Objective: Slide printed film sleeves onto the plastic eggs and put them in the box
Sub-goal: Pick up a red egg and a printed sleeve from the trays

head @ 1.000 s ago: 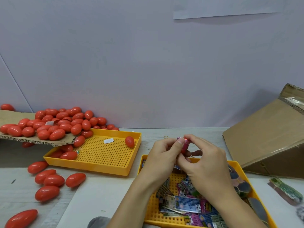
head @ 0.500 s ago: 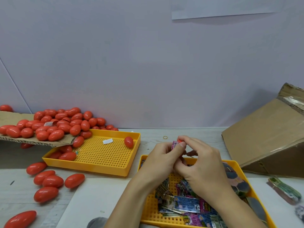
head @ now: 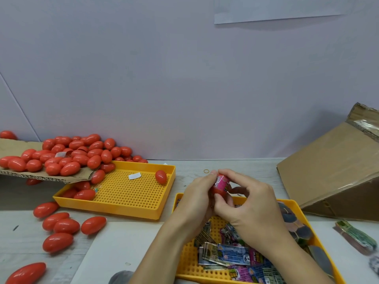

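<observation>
Near tray: a yellow perforated tray (head: 295, 203) is set at the near right edge of the table (head: 192, 167); a loose heap of printed film sleeves (head: 231, 253) is held in it — too overlapped to be counted.

Held egg: one red plastic egg (head: 219, 191) is held above the far edge of that tray, between both hands, with a pink printed sleeve (head: 221, 181) seated over its upper part and bare red shown below.

Left hand: the left hand (head: 198, 198) is curled round the egg's left side, its fingertip laid against the sleeve's top.

Right hand: the right hand (head: 249, 203) is pinched on the egg from the right, fingers over the top and thumb underneath.

Change: half a second ago only a sliver of sleeve and egg was seen between the fingers; more of both is exposed now, and the sleeve is seen lower on the egg.

Loose eggs: six red eggs (head: 66, 226) are counted on the table at the near left edge.

Far tray: a second yellow tray (head: 131, 208) is set further back on the left; one egg (head: 161, 177) lies alone near its far right corner, beside a white slip (head: 134, 176).

Egg pile: dozens of eggs (head: 67, 156) are heaped on a cardboard flap (head: 41, 177) over that tray's left end — uncountable.

Box: one cardboard box (head: 328, 173) is tilted at the far right edge.
</observation>
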Tool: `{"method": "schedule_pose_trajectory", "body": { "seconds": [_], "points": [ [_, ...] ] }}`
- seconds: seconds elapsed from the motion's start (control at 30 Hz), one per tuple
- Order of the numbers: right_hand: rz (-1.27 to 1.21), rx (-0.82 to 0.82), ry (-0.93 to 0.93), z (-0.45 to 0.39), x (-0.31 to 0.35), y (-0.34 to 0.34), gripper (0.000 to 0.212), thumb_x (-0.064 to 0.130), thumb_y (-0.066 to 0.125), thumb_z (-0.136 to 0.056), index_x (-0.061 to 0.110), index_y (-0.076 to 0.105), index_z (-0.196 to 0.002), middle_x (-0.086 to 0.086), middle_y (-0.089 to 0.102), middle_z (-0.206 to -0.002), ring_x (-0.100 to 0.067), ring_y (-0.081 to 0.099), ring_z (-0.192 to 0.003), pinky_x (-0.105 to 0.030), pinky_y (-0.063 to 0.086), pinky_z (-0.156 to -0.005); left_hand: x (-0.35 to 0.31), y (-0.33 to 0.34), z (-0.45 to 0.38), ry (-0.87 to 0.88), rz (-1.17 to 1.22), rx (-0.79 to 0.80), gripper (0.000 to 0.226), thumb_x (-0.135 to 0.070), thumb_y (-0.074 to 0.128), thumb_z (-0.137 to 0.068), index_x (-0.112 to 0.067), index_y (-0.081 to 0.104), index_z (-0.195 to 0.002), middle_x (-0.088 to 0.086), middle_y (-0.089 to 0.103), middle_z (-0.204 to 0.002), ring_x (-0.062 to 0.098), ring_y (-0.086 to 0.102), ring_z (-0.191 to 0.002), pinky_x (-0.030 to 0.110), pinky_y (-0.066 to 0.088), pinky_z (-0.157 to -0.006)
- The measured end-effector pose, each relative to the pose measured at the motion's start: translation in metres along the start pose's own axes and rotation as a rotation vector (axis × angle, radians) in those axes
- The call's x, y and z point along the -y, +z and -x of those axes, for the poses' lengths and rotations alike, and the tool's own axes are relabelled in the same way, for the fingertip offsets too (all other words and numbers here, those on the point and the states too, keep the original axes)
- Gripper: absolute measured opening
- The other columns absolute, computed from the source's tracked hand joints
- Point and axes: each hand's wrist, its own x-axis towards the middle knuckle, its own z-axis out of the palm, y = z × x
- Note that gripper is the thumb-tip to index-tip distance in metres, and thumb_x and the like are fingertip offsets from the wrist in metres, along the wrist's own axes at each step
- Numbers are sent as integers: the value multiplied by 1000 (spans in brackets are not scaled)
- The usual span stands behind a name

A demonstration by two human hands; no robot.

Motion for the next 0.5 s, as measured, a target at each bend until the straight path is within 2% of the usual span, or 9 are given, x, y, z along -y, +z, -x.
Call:
{"method": "schedule_pose_trajectory", "body": {
  "seconds": [0.1,0.17,0.3,0.5],
  "points": [
    [6,38,-14,0,1,0,45,14,76,-77,32,69,-117,24,70,-97,1,65,-92,-15,54,-78,1,-1,0,-1,-12,-29,36,-28,42,-105,-2,67,-109,14,65,-93,19,60,-70,26,54,-61],
    [9,44,-9,0,1,0,45,14,76,-77,31,69,-118,23,69,-97,1,65,-91,-14,53,-77,1,-1,0,0,-23,-41,36,-29,43,-105,-2,67,-110,15,65,-98,18,61,-73,27,54,-63],
    [10,15,10,0,1,0,43,20,75,-79,31,68,-119,22,69,-99,2,64,-93,-18,54,-82,0,1,0,7,-14,-41,36,-31,44,-105,-7,70,-95,5,63,-73,14,58,-60,25,53,-58],
    [25,-3,20,0,-3,-1,42,22,75,-79,32,68,-119,25,68,-98,3,62,-93,-16,53,-78,-1,2,2,-9,-35,-15,35,-31,42,-106,-6,65,-99,1,62,-65,13,59,-59,24,53,-57]
  ]
}}
